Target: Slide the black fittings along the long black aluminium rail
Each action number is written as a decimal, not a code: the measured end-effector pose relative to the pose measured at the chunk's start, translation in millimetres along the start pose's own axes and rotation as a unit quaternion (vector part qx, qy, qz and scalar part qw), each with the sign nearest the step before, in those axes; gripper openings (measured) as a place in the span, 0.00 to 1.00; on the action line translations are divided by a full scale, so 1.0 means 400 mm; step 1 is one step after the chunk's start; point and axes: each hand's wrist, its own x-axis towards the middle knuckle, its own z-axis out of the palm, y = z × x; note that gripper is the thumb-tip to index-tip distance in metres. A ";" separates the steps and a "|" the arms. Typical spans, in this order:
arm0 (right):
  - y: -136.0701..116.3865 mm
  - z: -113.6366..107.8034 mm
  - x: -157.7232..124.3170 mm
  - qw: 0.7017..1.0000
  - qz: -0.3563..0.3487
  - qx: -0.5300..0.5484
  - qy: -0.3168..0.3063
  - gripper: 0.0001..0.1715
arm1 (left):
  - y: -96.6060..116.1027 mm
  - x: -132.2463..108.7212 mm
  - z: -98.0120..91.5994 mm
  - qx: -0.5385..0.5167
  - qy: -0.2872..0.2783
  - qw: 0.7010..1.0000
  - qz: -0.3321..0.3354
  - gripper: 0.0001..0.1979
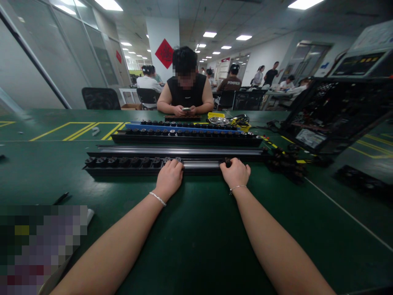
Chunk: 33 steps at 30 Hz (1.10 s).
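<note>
A long black rail (202,164) lies across the green table (196,229) in front of me, its left half filled with a row of several small dark round parts (123,161). My left hand (169,177) rests on the rail at the right end of that row, fingers curled over the last part. My right hand (236,172) is closed on a small dark part (227,162) sitting on the rail further right. A bare stretch of rail lies between my hands.
More filled rails (187,137) lie behind. A pile of loose dark parts (287,164) sits at the right, beside a black machine (334,110). A person sits opposite holding a phone (186,109). A metal bowl (218,120) stands at the far side.
</note>
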 end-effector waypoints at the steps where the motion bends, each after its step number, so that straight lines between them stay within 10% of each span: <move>1: 0.000 0.000 0.000 1.000 0.000 -0.003 0.000 0.16 | 0.000 0.000 0.000 0.001 0.000 1.000 0.000 0.07; 33: 0.040 -0.019 0.034 0.997 0.066 -0.036 -0.027 0.21 | -0.002 0.001 0.002 0.003 0.005 1.000 0.001 0.06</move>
